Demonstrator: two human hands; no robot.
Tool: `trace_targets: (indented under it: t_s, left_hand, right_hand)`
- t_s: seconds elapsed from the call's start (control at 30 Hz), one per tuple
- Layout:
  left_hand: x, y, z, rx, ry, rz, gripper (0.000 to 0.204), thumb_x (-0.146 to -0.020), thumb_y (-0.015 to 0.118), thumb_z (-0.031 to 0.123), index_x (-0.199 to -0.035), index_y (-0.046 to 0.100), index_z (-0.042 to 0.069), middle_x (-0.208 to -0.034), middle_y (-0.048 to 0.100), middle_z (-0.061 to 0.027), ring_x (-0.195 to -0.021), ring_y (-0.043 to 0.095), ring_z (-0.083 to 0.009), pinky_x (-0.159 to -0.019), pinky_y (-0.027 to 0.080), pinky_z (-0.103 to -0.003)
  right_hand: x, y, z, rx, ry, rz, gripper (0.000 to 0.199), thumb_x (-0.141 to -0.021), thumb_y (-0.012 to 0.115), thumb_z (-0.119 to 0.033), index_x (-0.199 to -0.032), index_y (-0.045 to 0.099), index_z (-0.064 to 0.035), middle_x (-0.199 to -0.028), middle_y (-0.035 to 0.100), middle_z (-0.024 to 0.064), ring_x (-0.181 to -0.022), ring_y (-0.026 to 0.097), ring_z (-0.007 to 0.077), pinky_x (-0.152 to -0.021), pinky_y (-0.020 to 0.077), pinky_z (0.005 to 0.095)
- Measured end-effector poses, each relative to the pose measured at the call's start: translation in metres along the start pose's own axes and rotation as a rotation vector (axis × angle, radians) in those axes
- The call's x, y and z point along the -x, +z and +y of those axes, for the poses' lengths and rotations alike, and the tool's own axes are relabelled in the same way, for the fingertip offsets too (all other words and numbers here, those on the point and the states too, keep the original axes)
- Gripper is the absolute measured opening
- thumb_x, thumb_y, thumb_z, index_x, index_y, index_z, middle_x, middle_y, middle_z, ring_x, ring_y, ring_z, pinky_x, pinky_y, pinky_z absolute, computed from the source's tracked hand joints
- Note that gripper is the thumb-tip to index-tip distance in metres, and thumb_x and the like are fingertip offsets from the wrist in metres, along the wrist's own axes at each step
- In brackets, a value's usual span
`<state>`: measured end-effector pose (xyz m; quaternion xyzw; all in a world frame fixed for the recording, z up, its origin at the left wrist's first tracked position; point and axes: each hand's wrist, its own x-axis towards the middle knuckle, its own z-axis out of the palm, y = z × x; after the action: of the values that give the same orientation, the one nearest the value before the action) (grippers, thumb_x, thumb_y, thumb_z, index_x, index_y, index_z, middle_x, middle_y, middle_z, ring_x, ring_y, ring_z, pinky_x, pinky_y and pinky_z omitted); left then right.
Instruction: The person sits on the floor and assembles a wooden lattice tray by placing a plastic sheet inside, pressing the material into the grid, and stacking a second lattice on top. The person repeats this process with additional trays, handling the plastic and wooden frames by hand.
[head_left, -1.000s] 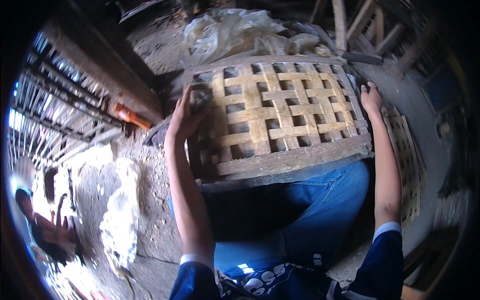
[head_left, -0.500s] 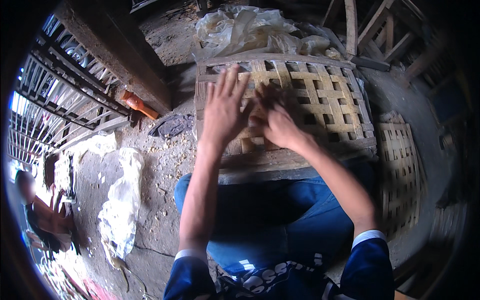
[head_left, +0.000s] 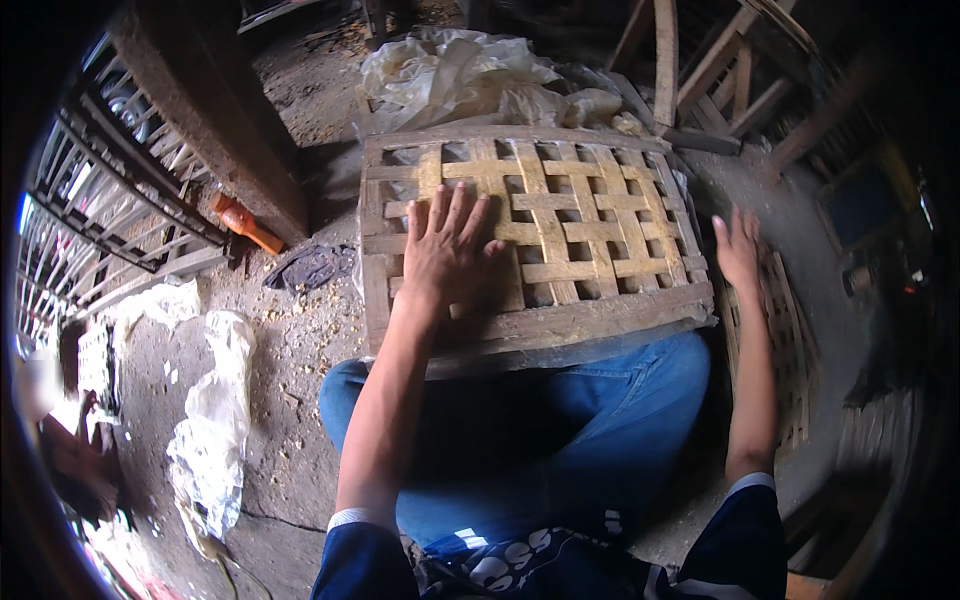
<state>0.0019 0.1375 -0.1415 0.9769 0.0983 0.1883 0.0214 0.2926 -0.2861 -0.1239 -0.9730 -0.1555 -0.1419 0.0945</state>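
Just past the person's bent, jeans-clad knees (head_left: 655,385) lies the framed slat lattice (head_left: 551,234). The left hand (head_left: 445,245) spreads palm-down over its left half, gripping nothing; the right hand (head_left: 738,252), fingers extended, hangs empty off its right edge.

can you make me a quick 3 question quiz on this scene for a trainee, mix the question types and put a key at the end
1. Multiple choice: what is the left hand spread over?
A) a stone slab
B) a woven lattice panel
C) a metal tray

2. True or false: the right hand is out to the right of that panel, away from its surface.

3. Short answer: what colour is the object on the left, beside the foot of the thick post?

Key:
1. B
2. True
3. Orange
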Motion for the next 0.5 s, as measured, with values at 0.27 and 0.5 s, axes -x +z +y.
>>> trace_targets:
  t_s: [0.27, 0.5]
  left_hand:
    - [0.002, 0.012, -0.012, -0.008, 0.02, -0.018, 0.07, -0.099, 0.049, 0.057, -0.156, 0.039, 0.017, -0.165, 0.031, -0.0147, -0.153, 0.023, -0.0386, -0.121, 0.014, -0.064]
    - [0.006, -0.006, -0.007, -0.033, -0.035, -0.066, 0.07, -0.101, 0.045, 0.059, -0.158, 0.037, 0.02, -0.166, 0.029, -0.0133, -0.153, 0.023, -0.0382, -0.122, 0.014, -0.063]
  right_hand:
    - [0.094, 0.013, -0.302, -0.401, -0.684, -0.276, 0.075, -0.103, 0.047, -0.055, -0.163, 0.021, -0.0175, -0.17, 0.006, 0.0186, -0.157, 0.005, 0.0341, -0.126, 0.0081, 0.0527]
    - [0.045, 0.012, -0.189, -0.155, -0.457, -0.351, 0.07, -0.103, 0.036, -0.06, -0.159, 0.03, -0.0202, -0.168, 0.021, 0.0115, -0.157, 0.012, 0.0288, -0.125, 0.0053, 0.0566]
